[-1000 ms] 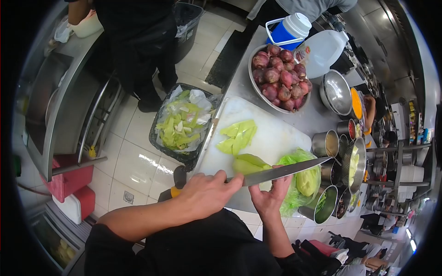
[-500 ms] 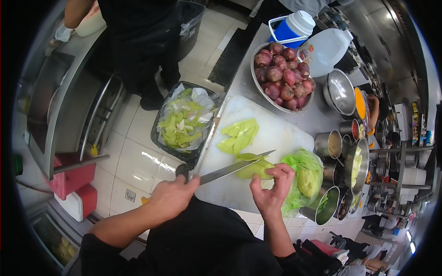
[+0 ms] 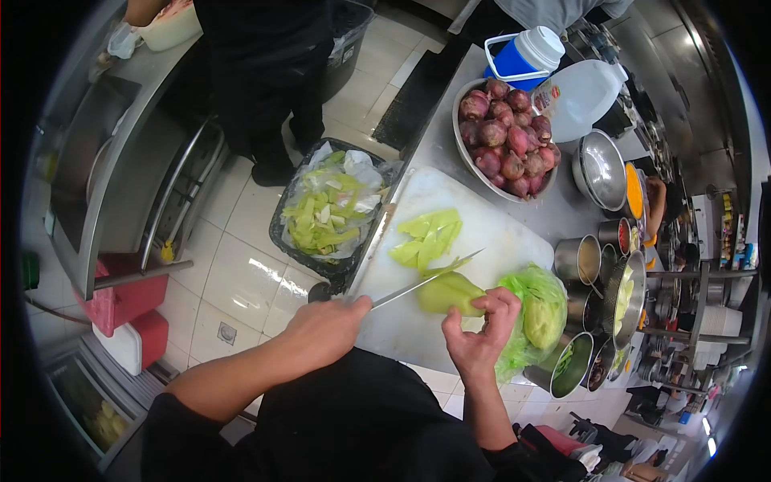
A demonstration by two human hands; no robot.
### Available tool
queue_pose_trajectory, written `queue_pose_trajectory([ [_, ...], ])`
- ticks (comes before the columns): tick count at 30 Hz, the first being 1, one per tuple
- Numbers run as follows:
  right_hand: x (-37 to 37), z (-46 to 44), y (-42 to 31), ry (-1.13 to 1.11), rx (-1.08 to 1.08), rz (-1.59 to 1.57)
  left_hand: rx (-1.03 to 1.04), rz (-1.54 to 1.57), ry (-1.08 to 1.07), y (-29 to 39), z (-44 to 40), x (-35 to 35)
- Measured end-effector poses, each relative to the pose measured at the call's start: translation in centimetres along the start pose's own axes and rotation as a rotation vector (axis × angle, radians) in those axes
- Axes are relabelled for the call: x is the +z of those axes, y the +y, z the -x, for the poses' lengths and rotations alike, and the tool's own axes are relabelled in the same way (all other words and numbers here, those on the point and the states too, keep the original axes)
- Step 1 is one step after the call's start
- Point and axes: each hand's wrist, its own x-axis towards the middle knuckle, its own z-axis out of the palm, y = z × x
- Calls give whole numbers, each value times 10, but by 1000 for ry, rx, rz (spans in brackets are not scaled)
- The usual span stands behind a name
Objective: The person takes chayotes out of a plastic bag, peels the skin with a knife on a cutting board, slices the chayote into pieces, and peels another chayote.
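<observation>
My left hand grips the handle of a long kitchen knife, whose blade slants up to the right over the cutting board. In my right hand is a pale green, pear-shaped chayote, held at its right end by the fingertips. The blade lies along the chayote's upper left side; whether it touches is unclear. Wide green peelings lie flat on the white cutting board just beyond. Beside my right hand, a thin green plastic bag holds more of the pale green vegetable.
A bowl of red onions stands beyond the board, near a blue-white jug. Metal pots line the right side. A lined bin of green scraps sits below the board's left edge. Another person stands at upper left.
The knife has drawn slightly back toward the upper left edge of the chayote, its blade now turned more edge-on. The chayote shows more of its rounded side. The whole view has shifted slightly.
</observation>
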Motion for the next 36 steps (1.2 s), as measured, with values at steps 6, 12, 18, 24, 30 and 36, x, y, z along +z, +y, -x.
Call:
queue_pose_trajectory([
  [6,-3,12,6,19,-18,-11,-57,81,-141,10,-45,-8],
  [12,-8,15,20,27,-45,-64,-44,96,-96,10,-45,-11],
  [18,-10,9,21,12,30,-100,-30,-6,57,4,-22,27],
  [24,-2,18,13,39,41,-97,87,-30,141,10,6,14],
  [30,-2,13,-5,-18,-116,11,341,-181,304,34,14,7],
  [36,-5,9,-20,-64,-82,22,374,-191,290,42,13,2],
])
